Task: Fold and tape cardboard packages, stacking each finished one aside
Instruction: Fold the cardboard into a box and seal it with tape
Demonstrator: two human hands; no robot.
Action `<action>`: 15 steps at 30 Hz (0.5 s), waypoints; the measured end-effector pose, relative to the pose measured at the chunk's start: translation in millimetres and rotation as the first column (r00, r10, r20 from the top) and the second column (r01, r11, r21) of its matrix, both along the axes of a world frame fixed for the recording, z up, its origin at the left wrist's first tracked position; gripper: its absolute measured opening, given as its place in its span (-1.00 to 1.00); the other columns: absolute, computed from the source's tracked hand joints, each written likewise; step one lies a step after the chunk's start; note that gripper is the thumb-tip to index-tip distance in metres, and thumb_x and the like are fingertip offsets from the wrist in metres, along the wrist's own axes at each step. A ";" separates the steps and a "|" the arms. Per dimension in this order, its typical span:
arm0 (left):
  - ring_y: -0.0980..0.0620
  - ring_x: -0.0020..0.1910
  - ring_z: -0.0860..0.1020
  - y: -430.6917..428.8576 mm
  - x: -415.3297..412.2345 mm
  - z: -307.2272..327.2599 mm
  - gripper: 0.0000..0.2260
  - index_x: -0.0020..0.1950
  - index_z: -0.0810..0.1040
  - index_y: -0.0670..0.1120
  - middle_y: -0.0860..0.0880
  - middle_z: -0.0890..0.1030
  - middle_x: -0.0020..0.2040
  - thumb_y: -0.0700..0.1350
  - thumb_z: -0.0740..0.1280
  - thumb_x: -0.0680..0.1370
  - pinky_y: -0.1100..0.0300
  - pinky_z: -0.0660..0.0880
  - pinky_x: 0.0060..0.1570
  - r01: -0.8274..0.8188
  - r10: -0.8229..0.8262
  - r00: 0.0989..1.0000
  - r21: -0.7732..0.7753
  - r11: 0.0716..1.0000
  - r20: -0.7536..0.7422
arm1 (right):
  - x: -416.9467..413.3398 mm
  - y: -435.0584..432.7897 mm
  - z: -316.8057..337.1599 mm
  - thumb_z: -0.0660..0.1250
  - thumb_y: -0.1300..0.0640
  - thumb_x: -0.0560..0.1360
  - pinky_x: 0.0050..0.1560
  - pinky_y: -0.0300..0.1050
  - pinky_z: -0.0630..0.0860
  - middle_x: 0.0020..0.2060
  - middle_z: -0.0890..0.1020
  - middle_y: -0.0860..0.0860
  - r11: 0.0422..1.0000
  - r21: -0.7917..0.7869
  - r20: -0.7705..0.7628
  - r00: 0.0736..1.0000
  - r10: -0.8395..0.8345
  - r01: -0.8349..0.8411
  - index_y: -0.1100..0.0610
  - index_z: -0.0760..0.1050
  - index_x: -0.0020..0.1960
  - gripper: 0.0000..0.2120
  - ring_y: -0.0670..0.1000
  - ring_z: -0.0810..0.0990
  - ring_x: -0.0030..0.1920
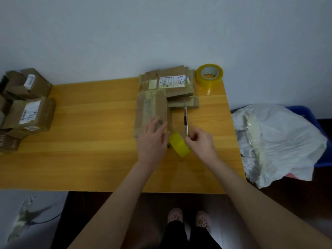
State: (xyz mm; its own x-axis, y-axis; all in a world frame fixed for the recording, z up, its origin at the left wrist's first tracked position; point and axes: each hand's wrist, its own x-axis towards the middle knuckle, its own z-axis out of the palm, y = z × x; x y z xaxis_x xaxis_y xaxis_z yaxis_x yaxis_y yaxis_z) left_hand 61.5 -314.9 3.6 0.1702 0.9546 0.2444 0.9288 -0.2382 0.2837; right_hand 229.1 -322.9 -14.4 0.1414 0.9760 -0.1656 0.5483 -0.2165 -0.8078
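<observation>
A flattened cardboard package (152, 108) lies on the yellow wooden table (89, 141). My left hand (152, 139) presses flat on its near end with straight fingers. A yellow tape roll (179, 145) stands just right of that hand. My right hand (201, 141) has its fingers curled at the roll's right side, pinching near the tip of a pen-like cutter (186, 121) that lies along the package. Whether it grips the cutter or the tape end is unclear. More flat cardboard (170, 83) with a white label is piled behind.
A second, larger tape roll (209, 74) stands at the table's far right corner. Taped boxes (27, 108) are stacked at the left edge. A white plastic bag (276, 141) over a blue bin sits right of the table. A wall runs behind.
</observation>
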 end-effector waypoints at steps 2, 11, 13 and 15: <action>-0.08 0.02 0.61 1.6 18.3 15.6 -0.67 0.20 0.61 -0.13 -0.10 0.65 0.07 0.04 0.23 0.60 0.08 0.52 -0.07 -0.020 0.035 0.991 -0.117 0.993 0.129 | -14.3 0.4 16.4 0.35 0.15 0.50 -0.29 -0.09 0.29 -0.37 0.48 0.09 0.990 0.067 0.044 0.992 0.121 -0.123 0.22 0.41 -0.20 -0.81 0.10 0.43 -0.31; -0.01 -0.29 0.49 3.7 12.4 29.5 -0.80 -0.05 0.55 -0.19 -0.06 0.54 -0.25 -0.16 0.17 0.63 0.18 0.34 -0.32 -0.231 0.274 0.890 -0.157 0.960 0.364 | -2.8 8.7 10.5 0.32 -0.20 0.50 -0.19 -0.12 0.45 -0.13 0.58 -0.05 0.994 -0.091 0.162 0.984 0.073 -0.059 0.07 0.49 0.05 -0.66 0.02 0.58 -0.06; -0.05 -0.17 0.51 -6.6 9.1 18.1 -0.82 0.07 0.55 -0.21 -0.10 0.54 -0.10 -0.19 0.18 0.63 0.19 0.37 -0.24 -0.221 0.245 0.925 -0.113 0.969 0.291 | 2.1 10.9 -8.6 0.30 -0.25 0.49 -0.12 -0.07 0.51 0.02 0.61 -0.01 0.962 -0.254 0.201 0.968 0.149 -0.095 0.08 0.44 0.22 -0.52 0.05 0.59 0.02; -0.09 0.06 0.55 -9.8 9.4 2.1 -0.80 0.18 0.56 -0.23 -0.13 0.57 0.12 -0.22 0.22 0.61 0.18 0.44 -0.02 -0.187 0.211 0.938 -0.111 0.976 0.275 | -0.7 14.2 -25.8 0.27 -0.25 0.50 -0.02 -0.05 0.50 0.13 0.61 0.04 0.924 -0.331 0.155 0.954 0.256 -0.194 0.11 0.44 0.30 -0.47 0.09 0.58 0.12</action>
State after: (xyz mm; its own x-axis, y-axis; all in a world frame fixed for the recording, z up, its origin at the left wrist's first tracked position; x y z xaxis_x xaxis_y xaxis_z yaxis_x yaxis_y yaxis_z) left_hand 70.9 -324.7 5.6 -0.0904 0.9806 0.1742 0.8329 -0.0215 0.5530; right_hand 228.4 -308.7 -40.2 -0.0166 0.8902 -0.4552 0.7492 -0.2904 -0.5953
